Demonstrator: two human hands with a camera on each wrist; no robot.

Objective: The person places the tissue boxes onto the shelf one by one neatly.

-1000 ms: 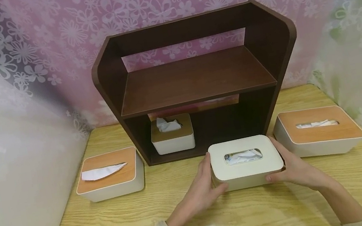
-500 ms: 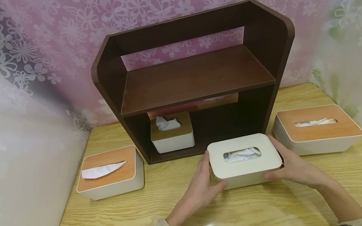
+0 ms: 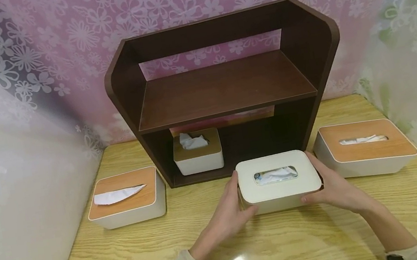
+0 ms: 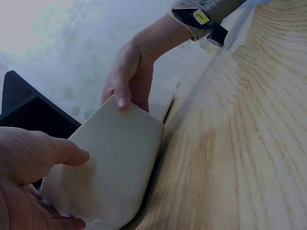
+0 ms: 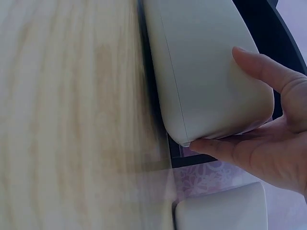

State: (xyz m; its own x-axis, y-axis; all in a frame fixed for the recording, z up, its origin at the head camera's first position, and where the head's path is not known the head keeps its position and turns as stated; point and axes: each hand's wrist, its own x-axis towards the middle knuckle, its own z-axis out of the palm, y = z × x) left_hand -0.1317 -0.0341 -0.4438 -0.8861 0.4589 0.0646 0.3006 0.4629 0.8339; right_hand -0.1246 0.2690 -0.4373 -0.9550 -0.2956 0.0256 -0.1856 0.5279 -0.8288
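Both hands point(image 3: 227, 209) grip a white box point(image 3: 283, 189) containing tissues point(image 3: 276, 175).

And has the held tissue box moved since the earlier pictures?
Yes: the held box shifted slightly up-left in the head view, relative to the shelf.

Left grip point(image 3: 226, 209) and right grip point(image 3: 334, 188) hold, facing each other; fingers point(image 5: 228, 151) seem slightly bent.
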